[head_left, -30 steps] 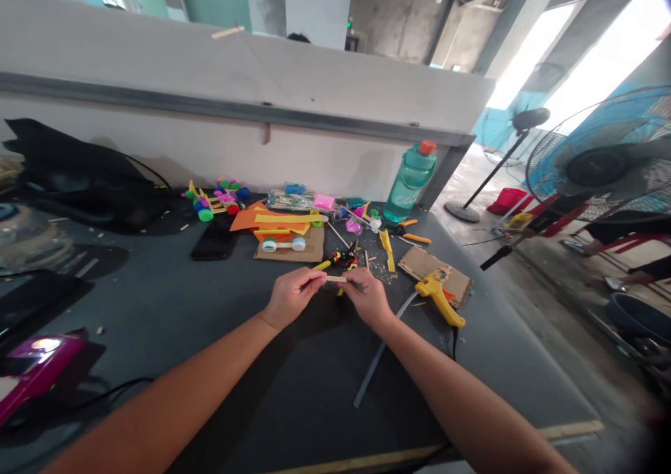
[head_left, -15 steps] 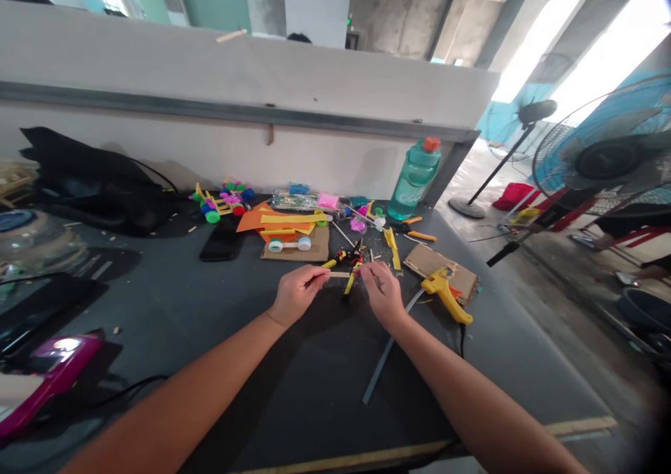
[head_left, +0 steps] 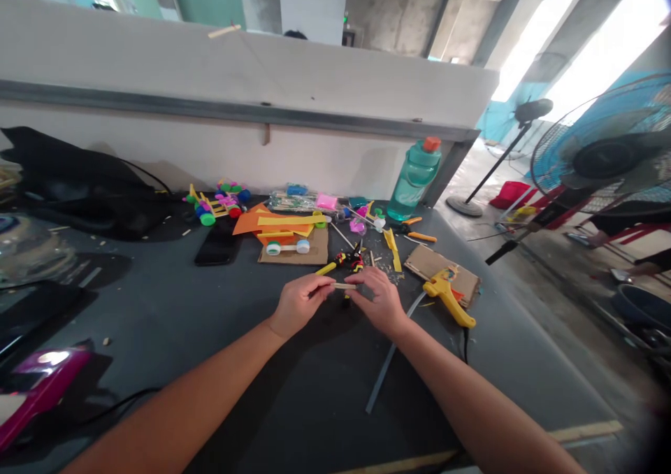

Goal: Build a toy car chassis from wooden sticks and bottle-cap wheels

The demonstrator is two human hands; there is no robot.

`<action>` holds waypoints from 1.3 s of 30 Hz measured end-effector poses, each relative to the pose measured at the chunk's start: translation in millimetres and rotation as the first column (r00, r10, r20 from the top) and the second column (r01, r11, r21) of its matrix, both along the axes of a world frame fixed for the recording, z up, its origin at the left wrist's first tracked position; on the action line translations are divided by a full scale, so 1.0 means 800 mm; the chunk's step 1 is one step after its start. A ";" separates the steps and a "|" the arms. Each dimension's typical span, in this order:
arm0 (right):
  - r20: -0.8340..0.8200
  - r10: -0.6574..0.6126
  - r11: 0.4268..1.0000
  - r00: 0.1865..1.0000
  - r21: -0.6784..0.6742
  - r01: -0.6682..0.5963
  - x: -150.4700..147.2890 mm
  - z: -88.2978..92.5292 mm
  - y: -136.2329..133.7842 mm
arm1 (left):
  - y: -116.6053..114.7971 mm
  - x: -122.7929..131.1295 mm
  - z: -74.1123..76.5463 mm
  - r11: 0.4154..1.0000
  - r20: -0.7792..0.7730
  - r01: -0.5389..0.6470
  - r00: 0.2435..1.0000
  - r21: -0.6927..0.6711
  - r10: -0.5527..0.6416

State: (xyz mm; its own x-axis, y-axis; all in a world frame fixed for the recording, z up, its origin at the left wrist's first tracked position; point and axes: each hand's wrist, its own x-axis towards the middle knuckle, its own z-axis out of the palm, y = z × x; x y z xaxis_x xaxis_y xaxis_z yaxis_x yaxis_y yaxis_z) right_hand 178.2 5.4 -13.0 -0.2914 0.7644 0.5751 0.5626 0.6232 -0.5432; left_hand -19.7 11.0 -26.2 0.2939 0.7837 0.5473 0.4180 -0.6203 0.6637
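Observation:
A short, pale wooden stick (head_left: 344, 286) spans the gap between my two hands, held level above the dark table. My left hand (head_left: 300, 302) pinches its left end between thumb and fingers. At the other end, the fingertips of my right hand (head_left: 379, 299) close on it. Just beyond lie pliers with yellow and black handles (head_left: 342, 259), partly hidden by my hands. To the right of my right hand rests a yellow glue gun (head_left: 449, 296), a long translucent glue stick (head_left: 386, 369) trailing from its back.
Behind my hands are cardboard with orange and yellow paper (head_left: 272, 224), a small wheeled piece (head_left: 288, 248) and a phone (head_left: 216, 243). A teal bottle (head_left: 414, 180) stands by the partition. Orange-handled pliers (head_left: 421, 236) and a cardboard piece (head_left: 419, 259) lie right. Fans (head_left: 602, 159) stand beyond the table.
My right hand has shifted its fingers onto the right end of the stick, which now reaches across both hands. Both hands have come slightly nearer to me, covering more of the pliers.

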 end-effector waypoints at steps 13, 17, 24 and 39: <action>-0.048 -0.037 0.999 0.998 0.020 0.038 0.005 -0.002 0.004 | 0.002 -0.001 -0.001 0.993 -0.023 0.019 1.000 -0.118 -0.021; -0.040 -0.022 0.999 0.999 0.026 0.023 0.005 -0.004 0.004 | 0.001 -0.002 0.004 0.999 -0.048 0.009 0.999 -0.053 -0.011; -0.036 -0.024 0.999 0.999 0.040 0.025 0.005 -0.006 0.005 | 0.001 -0.001 0.006 1.000 -0.045 0.018 0.999 -0.020 -0.019; -0.065 -0.005 1.000 0.998 -0.008 0.004 0.006 -0.002 0.004 | 0.007 -0.001 0.000 0.790 0.234 0.225 0.967 -0.570 -0.106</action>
